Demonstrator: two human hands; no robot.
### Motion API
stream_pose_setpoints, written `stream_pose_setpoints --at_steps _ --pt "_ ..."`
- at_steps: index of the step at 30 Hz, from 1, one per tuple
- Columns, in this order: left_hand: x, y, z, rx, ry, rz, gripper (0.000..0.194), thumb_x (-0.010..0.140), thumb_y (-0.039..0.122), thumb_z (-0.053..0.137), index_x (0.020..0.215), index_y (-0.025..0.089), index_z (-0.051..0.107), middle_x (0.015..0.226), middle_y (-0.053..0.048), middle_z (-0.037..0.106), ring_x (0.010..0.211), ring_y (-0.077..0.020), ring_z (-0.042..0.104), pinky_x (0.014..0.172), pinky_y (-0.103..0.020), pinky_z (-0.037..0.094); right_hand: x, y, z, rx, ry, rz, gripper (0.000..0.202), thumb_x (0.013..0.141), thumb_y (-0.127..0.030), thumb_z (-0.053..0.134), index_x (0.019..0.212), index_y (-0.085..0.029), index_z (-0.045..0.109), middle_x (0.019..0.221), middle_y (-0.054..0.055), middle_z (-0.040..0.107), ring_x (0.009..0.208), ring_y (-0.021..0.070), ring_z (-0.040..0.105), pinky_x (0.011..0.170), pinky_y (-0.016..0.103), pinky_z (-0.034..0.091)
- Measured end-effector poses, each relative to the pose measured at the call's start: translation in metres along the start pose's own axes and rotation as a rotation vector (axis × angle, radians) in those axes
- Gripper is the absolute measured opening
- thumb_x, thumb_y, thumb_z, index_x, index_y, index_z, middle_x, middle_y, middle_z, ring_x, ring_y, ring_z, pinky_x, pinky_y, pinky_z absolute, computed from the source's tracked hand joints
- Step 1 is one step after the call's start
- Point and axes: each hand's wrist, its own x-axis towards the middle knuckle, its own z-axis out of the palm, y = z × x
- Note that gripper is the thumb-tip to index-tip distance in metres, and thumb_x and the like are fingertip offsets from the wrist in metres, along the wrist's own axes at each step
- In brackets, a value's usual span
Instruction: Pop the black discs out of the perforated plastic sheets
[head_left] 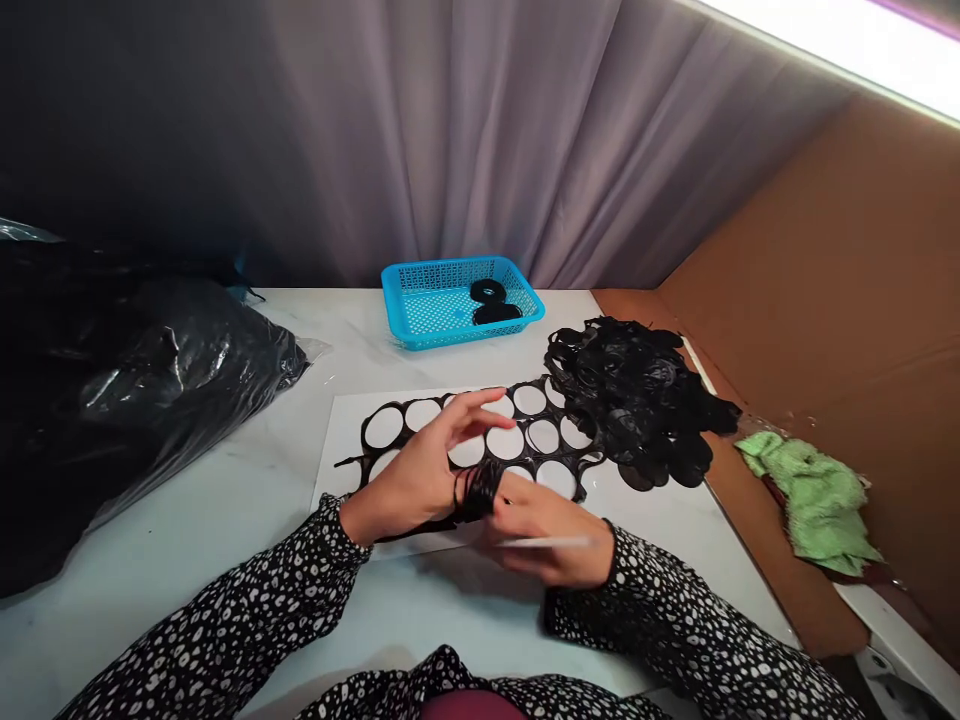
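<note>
Between my hands is a bunch of thin black rubbery loops (480, 488). My left hand (424, 465) has it against the palm side, with the upper fingers stretched out to the right and the lower ones hidden. My right hand (544, 525) is closed, its fingertips at the right side of the bunch. A slim white stick-like tool (547, 542) lies across this hand, blurred by motion. Beneath both hands, a black rubbery sheet with round holes (529, 462) lies on a white board (341, 415), partly covered by my left hand.
A blue perforated basket (420, 338) with black rings (489, 291) stands at the back. To the right is a heap of black discs (637, 390), beside a green cloth (814, 495). A large black plastic bag (150, 380) takes up the left side.
</note>
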Motion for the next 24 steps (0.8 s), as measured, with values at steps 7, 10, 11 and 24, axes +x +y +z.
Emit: stream_pose_setpoints --at_steps 7,10,11,24 --pt "-0.006 0.014 -0.006 0.395 -0.06 0.227 0.125 0.062 0.039 0.09 0.156 0.033 0.009 0.152 -0.017 0.036 0.138 -0.0389 0.038 0.097 -0.051 0.053 0.011 0.003 -0.024 -0.684 -0.024 -0.278 0.031 0.096 -0.014 0.05 0.125 -0.017 0.059 0.15 0.013 0.045 0.146 0.0208 0.029 0.109 0.045 0.038" --pt "-0.006 0.016 -0.004 0.467 -0.024 0.385 0.126 0.06 0.043 0.09 0.156 0.031 0.01 0.15 -0.018 0.037 0.138 -0.0382 0.039 0.102 -0.053 0.049 0.014 0.001 -0.03 -0.759 -0.038 -0.317 0.03 0.095 -0.012 0.05 0.122 -0.017 0.061 0.15 0.011 0.045 0.146 0.0197 0.031 0.113 0.046 0.034" --pt "-0.007 0.017 -0.004 0.499 -0.003 0.442 0.126 0.06 0.045 0.09 0.156 0.031 0.01 0.149 -0.017 0.039 0.137 -0.0381 0.04 0.105 -0.055 0.045 0.014 -0.001 -0.032 -0.78 -0.036 -0.329 0.031 0.095 -0.011 0.049 0.122 -0.017 0.061 0.151 0.011 0.044 0.146 0.0192 0.03 0.114 0.046 0.033" --pt "-0.01 0.017 -0.002 0.633 0.133 0.771 0.123 0.066 0.054 0.085 0.156 0.031 0.005 0.139 -0.014 0.052 0.132 -0.0365 0.048 0.116 -0.061 0.024 0.008 -0.015 -0.029 -0.892 -0.002 -0.348 0.058 0.091 -0.013 0.056 0.147 -0.017 0.039 0.156 0.008 0.037 0.149 0.0177 0.022 0.114 0.042 0.034"
